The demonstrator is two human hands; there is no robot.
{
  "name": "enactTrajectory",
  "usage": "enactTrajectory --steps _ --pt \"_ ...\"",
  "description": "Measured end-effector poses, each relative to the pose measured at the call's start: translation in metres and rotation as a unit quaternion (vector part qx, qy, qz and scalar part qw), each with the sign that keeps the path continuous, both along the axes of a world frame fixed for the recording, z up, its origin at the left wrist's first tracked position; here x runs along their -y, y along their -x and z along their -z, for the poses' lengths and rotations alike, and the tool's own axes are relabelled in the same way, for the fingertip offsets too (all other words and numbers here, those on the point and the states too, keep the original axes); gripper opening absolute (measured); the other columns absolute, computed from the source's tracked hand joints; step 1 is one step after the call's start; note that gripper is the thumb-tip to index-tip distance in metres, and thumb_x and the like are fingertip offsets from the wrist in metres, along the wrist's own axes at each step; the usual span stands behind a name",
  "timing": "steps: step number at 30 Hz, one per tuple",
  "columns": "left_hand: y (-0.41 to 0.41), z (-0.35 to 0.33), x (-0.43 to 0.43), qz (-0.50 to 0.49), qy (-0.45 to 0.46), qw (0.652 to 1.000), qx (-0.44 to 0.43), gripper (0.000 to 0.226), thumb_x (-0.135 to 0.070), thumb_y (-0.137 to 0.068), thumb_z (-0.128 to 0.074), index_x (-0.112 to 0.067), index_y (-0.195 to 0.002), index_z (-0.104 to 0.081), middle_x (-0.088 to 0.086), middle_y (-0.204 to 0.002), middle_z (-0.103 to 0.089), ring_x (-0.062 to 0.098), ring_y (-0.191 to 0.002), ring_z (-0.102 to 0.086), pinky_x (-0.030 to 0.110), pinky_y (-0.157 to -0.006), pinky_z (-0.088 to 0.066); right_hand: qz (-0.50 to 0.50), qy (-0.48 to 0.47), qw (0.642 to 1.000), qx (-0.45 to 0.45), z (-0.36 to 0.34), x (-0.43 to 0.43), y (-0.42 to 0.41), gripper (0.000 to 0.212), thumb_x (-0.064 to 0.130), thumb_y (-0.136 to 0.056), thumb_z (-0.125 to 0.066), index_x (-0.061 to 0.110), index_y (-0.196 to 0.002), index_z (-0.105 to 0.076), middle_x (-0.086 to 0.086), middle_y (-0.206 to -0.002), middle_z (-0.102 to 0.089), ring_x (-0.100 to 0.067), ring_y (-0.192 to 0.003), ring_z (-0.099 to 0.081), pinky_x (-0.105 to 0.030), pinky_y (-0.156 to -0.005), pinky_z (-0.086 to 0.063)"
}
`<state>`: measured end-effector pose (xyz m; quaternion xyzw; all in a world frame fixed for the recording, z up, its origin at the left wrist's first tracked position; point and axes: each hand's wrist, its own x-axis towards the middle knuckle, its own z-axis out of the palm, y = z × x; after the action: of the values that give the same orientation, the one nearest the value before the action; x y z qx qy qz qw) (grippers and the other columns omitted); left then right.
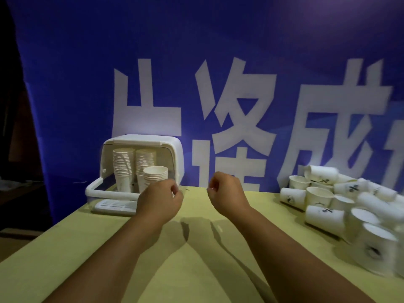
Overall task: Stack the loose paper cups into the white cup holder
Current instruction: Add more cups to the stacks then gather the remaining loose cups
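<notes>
The white cup holder (172,149) stands at the table's back left, its front open. Inside it are two tall stacks of paper cups (123,169) and, in front of them, a shorter stack (155,174). My left hand (160,199) hovers just in front of the shorter stack with its fingers curled and nothing in them; it hides the stack's lower part. My right hand (226,191) is raised over the table's middle, fingers curled, holding nothing. A pile of loose paper cups (319,196), some upright and most on their sides, lies at the right.
The yellow-green table (196,270) runs from the holder to the cup pile. A white slotted drip tray (115,205) lies in front of the holder. A blue banner (87,84) with large white characters hangs right behind the table. The table's left edge falls off into darkness.
</notes>
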<state>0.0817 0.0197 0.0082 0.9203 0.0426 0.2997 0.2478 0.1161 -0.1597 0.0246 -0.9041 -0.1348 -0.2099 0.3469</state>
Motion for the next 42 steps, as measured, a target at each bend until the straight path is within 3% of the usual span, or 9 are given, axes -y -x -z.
enactTrajectory --steps 5,10,14,17,20,28,32,37,42 --pt "0.022 -0.002 0.068 0.097 0.003 0.994 -0.058 0.016 -0.037 -0.091 -0.065 -0.027 -0.079 -0.063 -0.009 -0.078 -0.065 0.012 -0.074 -0.061 0.028 -0.064 -0.051 0.057 0.015 0.998 0.001 -0.003 0.082 0.040 0.008 0.018 -0.091 -0.069 0.023 -0.091 -0.062 0.007 -0.088 -0.063 -0.009 -0.077 -0.058 -0.021 -0.068 -0.051" --pt "0.042 0.003 0.150 0.183 -0.037 0.977 -0.107 0.013 -0.037 -0.092 -0.064 -0.030 -0.080 -0.063 -0.011 -0.080 -0.065 0.009 -0.075 -0.062 0.029 -0.067 -0.056 0.120 0.011 0.993 0.007 -0.001 0.159 0.080 0.006 0.019 -0.090 -0.069 0.022 -0.090 -0.064 0.007 -0.088 -0.063 -0.011 -0.082 -0.060 -0.028 -0.074 -0.056" --pt "0.049 0.014 0.208 0.242 -0.061 0.957 -0.149 0.004 -0.037 -0.092 -0.064 -0.034 -0.095 -0.063 -0.013 -0.093 -0.064 0.008 -0.084 -0.062 0.034 -0.081 -0.060 0.203 0.038 0.978 0.020 0.007 0.220 0.107 0.018 0.023 -0.089 -0.071 0.024 -0.107 -0.068 0.004 -0.111 -0.059 -0.012 -0.098 -0.052 -0.023 -0.085 -0.045" --pt "0.048 0.026 0.248 0.278 -0.076 0.943 -0.167 0.030 -0.037 -0.092 -0.065 -0.037 -0.122 -0.058 -0.011 -0.123 -0.058 0.010 -0.104 -0.059 0.034 -0.092 -0.056 0.270 0.064 0.960 0.028 0.018 0.256 0.118 0.043 0.027 -0.086 -0.073 0.028 -0.128 -0.061 0.003 -0.132 -0.048 -0.017 -0.117 -0.047 -0.032 -0.098 -0.046" --pt "0.044 0.036 0.282 0.294 -0.093 0.933 -0.185 0.049 -0.037 -0.096 -0.059 -0.044 -0.143 -0.044 -0.007 -0.148 -0.040 0.017 -0.123 -0.053 0.032 -0.098 -0.050 0.274 0.036 0.961 0.008 0.045 0.271 0.122 0.058 0.024 -0.087 -0.072 0.030 -0.139 -0.047 0.003 -0.147 -0.033 -0.021 -0.124 -0.051 -0.035 -0.099 -0.051" --pt "0.020 0.046 0.333 0.275 -0.198 0.924 -0.176 0.086 -0.009 -0.092 -0.049 -0.058 -0.152 -0.010 0.004 -0.156 -0.031 0.025 -0.128 -0.051 0.039 -0.094 -0.053 0.281 -0.060 0.956 0.062 0.081 0.292 0.107 0.042 0.024 -0.082 -0.070 0.030 -0.119 -0.051 0.002 -0.129 -0.040 -0.021 -0.105 -0.057 -0.032 -0.074 -0.052" --pt "-0.001 0.044 0.352 0.263 -0.259 0.915 -0.165 0.074 -0.017 -0.094 -0.056 -0.052 -0.150 -0.024 0.006 -0.152 -0.039 0.028 -0.124 -0.055 0.042 -0.094 -0.053 0.280 -0.066 0.955 0.070 0.087 0.297 0.100 0.041 0.026 -0.082 -0.069 0.028 -0.115 -0.047 0.003 -0.116 -0.044 -0.021 -0.097 -0.057 -0.035 -0.069 -0.051" --pt "-0.011 0.045 0.362 0.221 -0.313 0.912 -0.148 0.052 -0.021 -0.088 -0.064 -0.023 -0.137 -0.046 0.007 -0.135 -0.049 0.028 -0.109 -0.060 0.042 -0.085 -0.055 0.275 -0.061 0.957 0.072 0.089 0.299 0.098 0.041 0.031 -0.082 -0.067 0.029 -0.115 -0.042 0.003 -0.109 -0.046 -0.023 -0.096 -0.055 -0.034 -0.064 -0.044" --pt "-0.003 0.048 0.338 0.182 -0.243 0.946 -0.118 0.043 -0.024 -0.091 -0.062 -0.022 -0.133 -0.051 0.002 -0.136 -0.051 0.021 -0.102 -0.060 0.034 -0.080 -0.053 0.247 -0.103 0.957 0.108 0.084 0.299 0.103 0.068 0.033 -0.083 -0.070 0.034 -0.141 -0.035 0.007 -0.122 -0.045 -0.011 -0.106 -0.048 -0.026 -0.079 -0.046"
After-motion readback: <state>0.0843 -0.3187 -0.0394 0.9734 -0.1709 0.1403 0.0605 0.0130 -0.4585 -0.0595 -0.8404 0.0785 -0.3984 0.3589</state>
